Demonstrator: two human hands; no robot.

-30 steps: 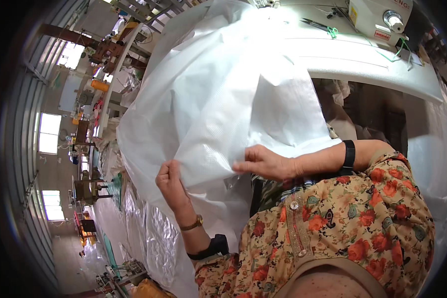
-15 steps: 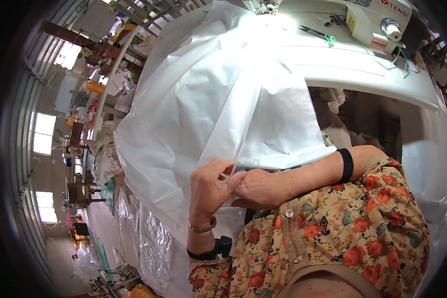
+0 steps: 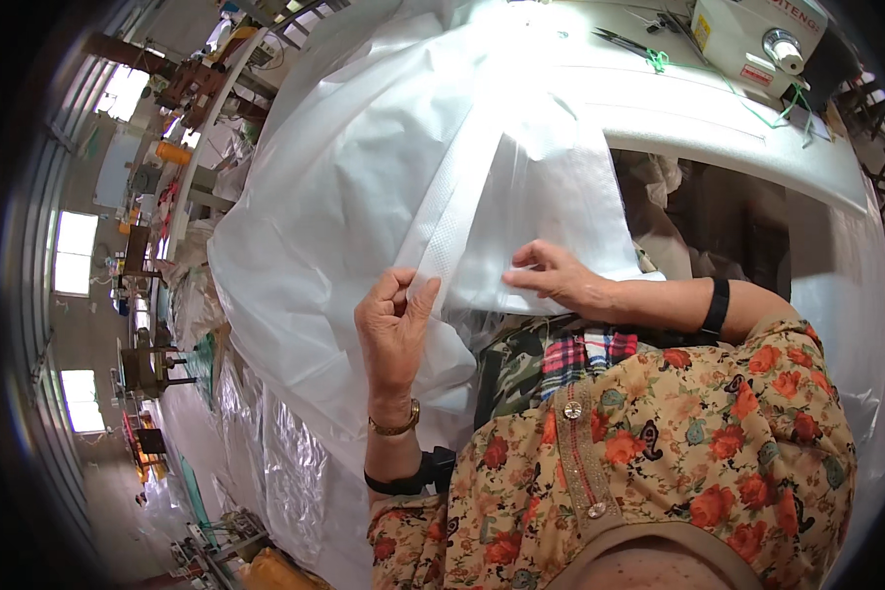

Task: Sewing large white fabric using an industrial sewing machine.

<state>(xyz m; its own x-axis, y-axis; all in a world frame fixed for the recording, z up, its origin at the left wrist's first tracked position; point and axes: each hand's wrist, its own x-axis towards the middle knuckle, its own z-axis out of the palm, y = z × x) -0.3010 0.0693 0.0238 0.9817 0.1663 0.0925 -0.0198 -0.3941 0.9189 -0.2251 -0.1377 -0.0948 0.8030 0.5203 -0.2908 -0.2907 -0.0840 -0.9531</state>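
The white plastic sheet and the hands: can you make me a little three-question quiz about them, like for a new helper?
1. True or false: the left hand pinches the white plastic sheet.
2. What does the right hand do? A) rests its fingers on the sheet B) holds scissors C) touches the sewing machine
3. Fill in: a woven white ____ runs up the sheet from the left hand.

Key: 1 true; 2 A; 3 strip.

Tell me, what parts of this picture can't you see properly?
- Head view: the far end of the white plastic sheet is washed out by glare.
- The sewing machine is cut off by the top edge.
- The left hand hides where its fingertips pinch the sheet.
- The sheet covers the tabletop beneath it.
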